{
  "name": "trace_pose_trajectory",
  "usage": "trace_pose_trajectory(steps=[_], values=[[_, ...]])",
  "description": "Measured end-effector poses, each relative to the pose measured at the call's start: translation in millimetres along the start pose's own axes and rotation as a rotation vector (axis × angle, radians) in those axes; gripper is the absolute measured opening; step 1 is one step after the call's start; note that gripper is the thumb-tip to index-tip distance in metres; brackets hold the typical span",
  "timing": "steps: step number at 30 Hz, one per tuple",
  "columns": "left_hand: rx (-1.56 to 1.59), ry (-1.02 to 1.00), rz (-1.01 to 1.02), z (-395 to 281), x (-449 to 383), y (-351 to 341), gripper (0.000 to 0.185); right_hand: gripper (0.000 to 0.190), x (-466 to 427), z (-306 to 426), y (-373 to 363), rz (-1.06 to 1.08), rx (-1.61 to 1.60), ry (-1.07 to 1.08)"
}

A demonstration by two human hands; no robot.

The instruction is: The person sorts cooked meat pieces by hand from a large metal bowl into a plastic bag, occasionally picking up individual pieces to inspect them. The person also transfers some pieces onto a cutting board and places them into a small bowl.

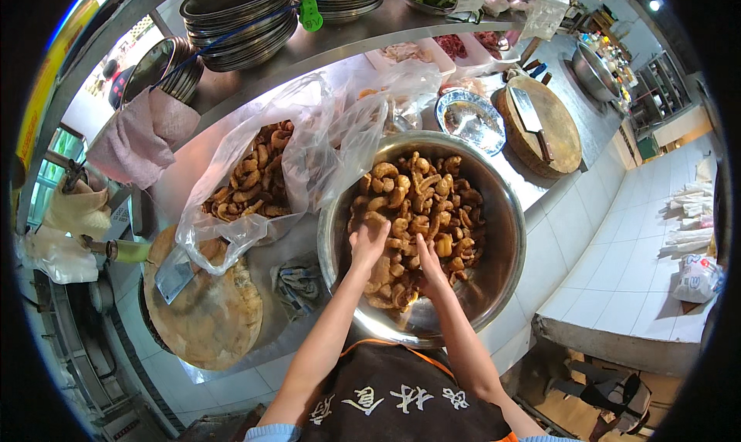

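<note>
A wide stainless steel bowl (514, 251) stands in front of me, holding a heap of brown, curled pieces of cooked food (431, 193). My left hand (369, 246) reaches into the left side of the heap, thumb raised and the other fingers partly hidden among the pieces. Just right of it, my right hand (431, 262) touches the near part of the heap, its fingers pointing away from me. What either hand grips under the pieces is hidden. Left of the bowl, an open clear plastic bag (191, 228) contains more of the same brown pieces.
A cleaver (173, 274) lies on the left round chopping block (202, 326), another cleaver (528, 115) on the right block (564, 135). Between bowl and left block is a crumpled cloth (298, 285). A blue-patterned plate (470, 120) sits behind the bowl. Stacked metal dishes (237, 25) occupy the shelf above.
</note>
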State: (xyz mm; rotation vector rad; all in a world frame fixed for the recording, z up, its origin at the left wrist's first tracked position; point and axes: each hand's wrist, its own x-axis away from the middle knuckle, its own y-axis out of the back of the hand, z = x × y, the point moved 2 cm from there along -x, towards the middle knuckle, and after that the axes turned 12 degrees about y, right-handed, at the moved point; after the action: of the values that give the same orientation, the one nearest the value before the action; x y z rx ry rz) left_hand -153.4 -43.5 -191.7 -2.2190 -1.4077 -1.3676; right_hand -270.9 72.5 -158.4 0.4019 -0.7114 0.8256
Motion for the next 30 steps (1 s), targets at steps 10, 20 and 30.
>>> trace_pose_trajectory(steps=[10, 20, 30], values=[[0.047, -0.18, -0.018, -11.5, 44.2, 0.1, 0.068, 0.08, 12.0, 13.0, -21.8, -0.009, -0.073, 0.149], [0.28, -0.644, -0.236, -33.3, 114.5, -3.7, 0.043, 0.048, 70.5, 44.9, -16.2, -0.169, -0.128, 0.614], [0.544, -0.861, -0.606, -66.9, 116.8, 168.2, 0.037, 0.047, 82.6, 133.5, -173.2, 0.252, -0.086, 1.063]])
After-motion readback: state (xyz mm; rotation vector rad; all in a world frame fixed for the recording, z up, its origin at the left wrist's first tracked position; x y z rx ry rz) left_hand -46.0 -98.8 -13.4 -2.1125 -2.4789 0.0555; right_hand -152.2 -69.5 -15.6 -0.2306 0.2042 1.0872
